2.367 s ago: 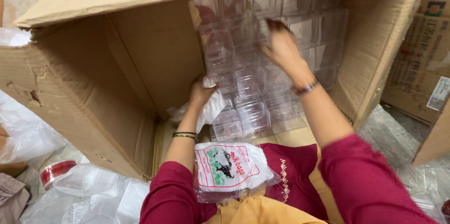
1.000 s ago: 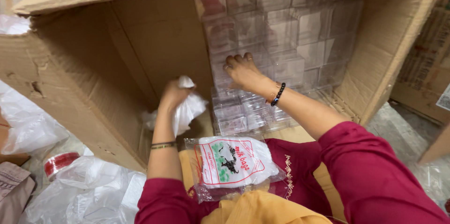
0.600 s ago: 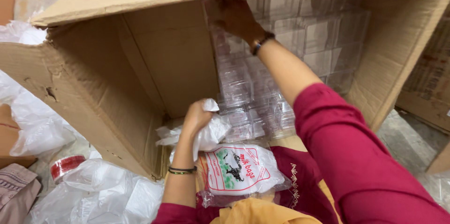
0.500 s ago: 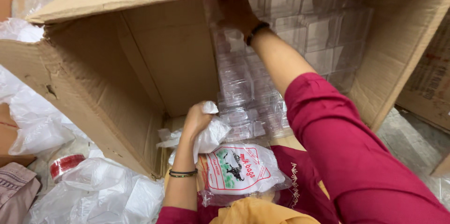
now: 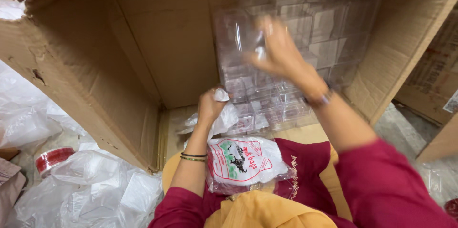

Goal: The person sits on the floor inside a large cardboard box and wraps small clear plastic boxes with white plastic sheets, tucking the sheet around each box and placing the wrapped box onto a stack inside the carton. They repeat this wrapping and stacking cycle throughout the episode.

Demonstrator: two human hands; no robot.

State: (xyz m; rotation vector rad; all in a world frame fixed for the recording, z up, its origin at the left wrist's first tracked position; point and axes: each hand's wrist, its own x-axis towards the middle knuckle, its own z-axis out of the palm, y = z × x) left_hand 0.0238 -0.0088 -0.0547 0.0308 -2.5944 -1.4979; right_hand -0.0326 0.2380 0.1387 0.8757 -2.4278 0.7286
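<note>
A big cardboard box (image 5: 143,61) lies on its side, open toward me, stacked with several clear plastic containers (image 5: 329,42). My right hand (image 5: 276,49) is blurred in motion and grips a clear plastic container (image 5: 238,32) pulled out from the stack. My left hand (image 5: 210,106) is closed on a crumpled clear plastic bag (image 5: 224,116) near the box floor. A packet of plastic bags (image 5: 241,163) with red and green print rests on my lap.
Loose clear plastic sheets (image 5: 81,190) pile on the floor at the left, beside a red tape roll (image 5: 52,159). More cardboard boxes (image 5: 434,80) stand at the right. The box's left flap (image 5: 71,89) juts toward me.
My right hand came down from the top of the stack toward me, with a clear container in it. My left hand kept hold of the crumpled bag and rose a little.
</note>
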